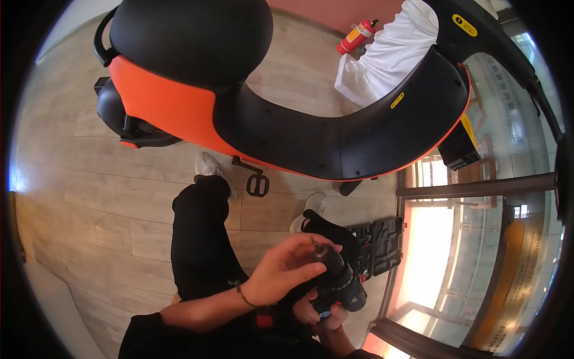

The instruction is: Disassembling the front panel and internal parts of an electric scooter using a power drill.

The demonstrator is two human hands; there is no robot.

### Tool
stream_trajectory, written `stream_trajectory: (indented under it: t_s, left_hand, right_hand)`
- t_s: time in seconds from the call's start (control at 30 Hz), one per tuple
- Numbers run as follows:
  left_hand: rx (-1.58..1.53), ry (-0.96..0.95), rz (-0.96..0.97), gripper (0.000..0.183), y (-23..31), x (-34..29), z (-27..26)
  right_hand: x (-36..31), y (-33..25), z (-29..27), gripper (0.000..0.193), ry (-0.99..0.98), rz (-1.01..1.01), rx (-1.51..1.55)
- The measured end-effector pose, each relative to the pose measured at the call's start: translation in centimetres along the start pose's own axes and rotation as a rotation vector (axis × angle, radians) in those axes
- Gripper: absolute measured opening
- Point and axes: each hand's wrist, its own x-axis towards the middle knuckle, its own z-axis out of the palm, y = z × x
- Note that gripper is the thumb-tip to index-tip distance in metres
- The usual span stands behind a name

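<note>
A black cordless drill [347,292] is held in front of my lap, its chuck end tilted up and to the left. My left hand [276,268] is closed about the chuck, thumb on its near side and fingers curled over the far side. A thin bit [315,243] seems to stick out by the fingertips. Lower down, my right hand [326,314] grips the drill's handle, which the fingers and the drill body partly hide. Just past the drill lies an opened black tool case [384,246], next to my leg.
An orange and black scooter [287,143] spans the view ahead, with a pedal [258,185] on its near side. A white cloth [391,60] hangs beside it, near a red fire extinguisher [357,37]. At right stands a framed glass door [472,189]. Wooden flooring [89,203] lies at left.
</note>
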Motion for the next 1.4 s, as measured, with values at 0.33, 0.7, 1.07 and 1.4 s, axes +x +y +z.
stream_trajectory:
  t_s: [0.33, 0.7, 1.07, 1.4]
  left_hand:
    - [0.027, 0.069, -0.06, 0.036, 2.3, 4.0, -2.9]
    - [0.099, 0.246, -0.335, 0.028, -0.6, 17.9, -6.8]
    - [0.178, 0.505, -0.436, 0.03, -3.5, 25.5, -12.9]
    - [-0.041, 0.773, -0.452, 0.032, -3.4, 29.6, -15.8]
  right_hand:
    - [4.9, -0.5, 0.0, 0.053, 0.083, 0.009, 0.171]
    - [12.7, -2.9, -8.4, 0.052, 0.192, 0.001, 0.355]
    - [20.9, -6.2, -13.0, 0.047, 0.411, 0.181, 0.411]
    - [32.0, -14.7, -17.3, 0.034, 0.336, 0.112, -1.078]
